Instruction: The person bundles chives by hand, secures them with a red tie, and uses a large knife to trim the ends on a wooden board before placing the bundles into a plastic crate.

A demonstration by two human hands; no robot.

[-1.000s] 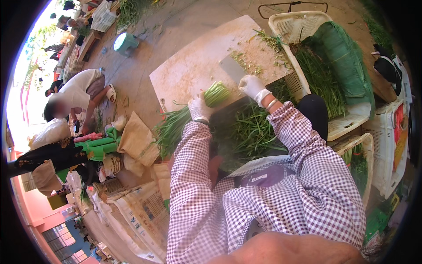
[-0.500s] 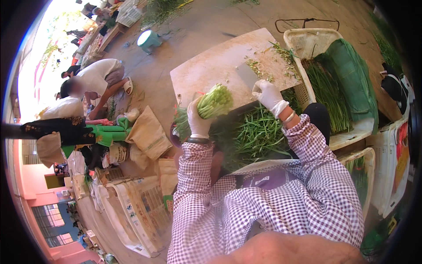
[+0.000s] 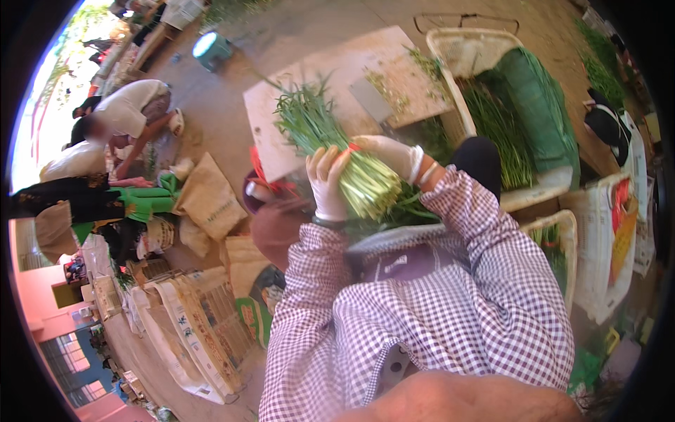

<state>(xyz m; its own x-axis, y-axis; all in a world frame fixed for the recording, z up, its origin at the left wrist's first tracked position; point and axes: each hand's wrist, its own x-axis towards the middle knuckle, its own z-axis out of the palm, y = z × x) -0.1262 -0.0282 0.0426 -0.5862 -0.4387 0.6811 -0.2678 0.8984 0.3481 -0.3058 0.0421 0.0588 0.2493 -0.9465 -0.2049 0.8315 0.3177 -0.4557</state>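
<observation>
A bunch of green stalks (image 3: pixel 365 184) lies across both my gloved hands, its pale cut ends toward me and its leafy tops pointing away to the left over the white board. My left hand (image 3: pixel 327 184) is wrapped round its left side. On the other side my right hand (image 3: pixel 388 155) is closed on the bunch, fingers at a red tie (image 3: pixel 354 147) around the stalks. A grey cleaver blade (image 3: pixel 370 98) rests on the cutting board (image 3: pixel 281 81), beyond my right hand. Loose greens lie below the bunch, partly hidden by it and my arms.
To the right, a white crate (image 3: pixel 457 77) holds long green stalks and a green cloth (image 3: pixel 545 105). Another crate (image 3: pixel 568 260) is nearer me. Red strips (image 3: pixel 260 167) hang by the board's left corner. A person (image 3: pixel 133 112) crouches at the left, near a blue-green stool (image 3: pixel 213 50).
The bunch has swung round so its cut ends face me instead of away. My right hand has moved left from beside the cleaver and taken hold of the bunch.
</observation>
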